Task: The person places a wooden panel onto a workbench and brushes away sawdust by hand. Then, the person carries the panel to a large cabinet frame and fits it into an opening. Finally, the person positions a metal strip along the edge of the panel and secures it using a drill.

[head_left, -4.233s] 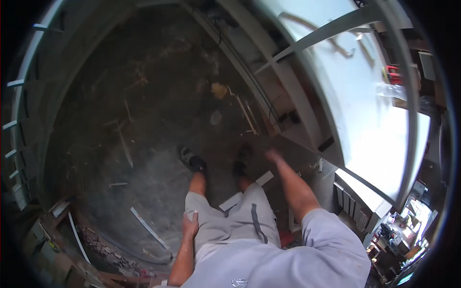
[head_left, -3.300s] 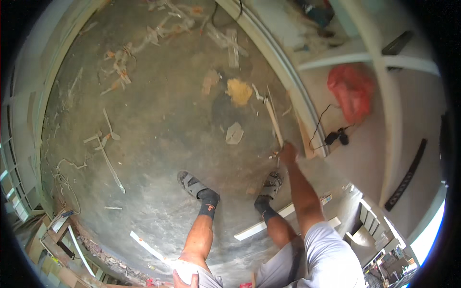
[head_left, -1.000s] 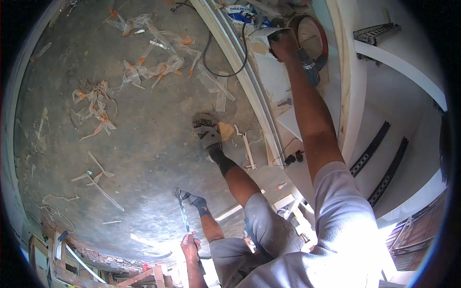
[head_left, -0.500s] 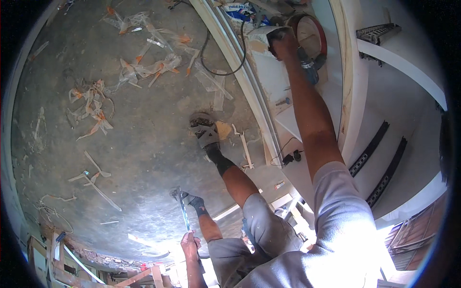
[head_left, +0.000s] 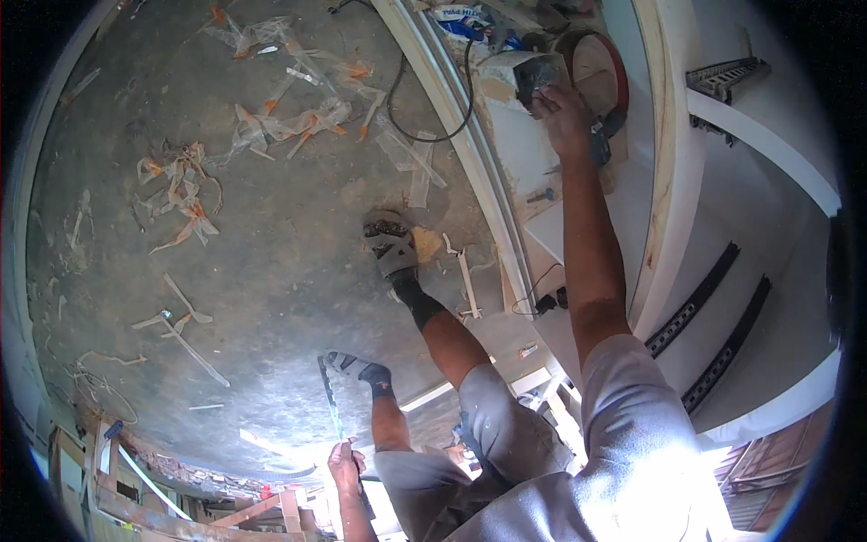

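Observation:
Near the lower middle, my left hand (head_left: pixel 345 465) is closed round one end of a long, narrow metal strip (head_left: pixel 330 395) with dark slots, which looks like a drawer slide. The strip points away from me over the floor. My right arm reaches far forward to a worn white box (head_left: pixel 501 88) with a dark opening. At the edge of that opening is my right hand (head_left: pixel 564 117), its fingers drawn together; what they pinch, if anything, is too small to make out. Beside the wrist lies a dark blue power drill (head_left: pixel 600 144), partly hidden by my arm.
A red-rimmed roll (head_left: pixel 621 83) stands behind the box. A black cable (head_left: pixel 470 81) loops over the cabinet edge (head_left: pixel 470 144). Two slotted rails (head_left: pixel 695 298) lie inside the white cabinet at right. Plastic wrapping scraps (head_left: pixel 312 117) litter the floor (head_left: pixel 280 217).
My right hand has drawn back a little from inside the box, uncovering its dark opening. My left hand has shifted slightly left and lower, and the strip has tilted leftward.

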A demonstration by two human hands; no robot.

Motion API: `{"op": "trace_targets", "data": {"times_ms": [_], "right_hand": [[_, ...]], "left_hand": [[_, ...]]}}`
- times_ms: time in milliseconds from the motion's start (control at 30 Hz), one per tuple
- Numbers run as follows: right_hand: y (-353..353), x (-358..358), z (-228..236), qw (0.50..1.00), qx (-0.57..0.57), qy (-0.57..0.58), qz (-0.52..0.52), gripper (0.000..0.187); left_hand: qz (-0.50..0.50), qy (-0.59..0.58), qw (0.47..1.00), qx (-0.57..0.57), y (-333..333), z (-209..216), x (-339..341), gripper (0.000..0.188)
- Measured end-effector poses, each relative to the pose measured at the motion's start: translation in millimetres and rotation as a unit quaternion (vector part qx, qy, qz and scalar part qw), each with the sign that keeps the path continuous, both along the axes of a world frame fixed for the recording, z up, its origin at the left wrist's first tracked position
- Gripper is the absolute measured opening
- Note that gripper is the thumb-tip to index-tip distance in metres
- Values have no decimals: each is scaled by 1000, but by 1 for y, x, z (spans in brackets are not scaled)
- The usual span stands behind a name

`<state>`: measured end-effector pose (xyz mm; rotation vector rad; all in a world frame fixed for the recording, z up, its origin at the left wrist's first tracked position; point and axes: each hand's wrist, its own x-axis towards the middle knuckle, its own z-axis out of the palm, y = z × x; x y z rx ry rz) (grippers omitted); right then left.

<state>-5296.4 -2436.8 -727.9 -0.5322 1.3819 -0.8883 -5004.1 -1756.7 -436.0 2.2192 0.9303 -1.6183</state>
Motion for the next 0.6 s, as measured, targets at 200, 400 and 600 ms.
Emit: {"op": "trace_targets", "data": {"times_ms": [200,400,600], "right_hand": [[18,-45,-5,970,-6,-237,-50,24],[17,-53,-1,921,10,-389,8,25],[-13,-154,-68,956,-30,290,47,46]], "left_hand": [[-34,-22,999,-2,7,-10,17,30],[-44,-21,999,-16,6,-33,22,30],[-60,11,998,-25,12,-62,21,31]]}}
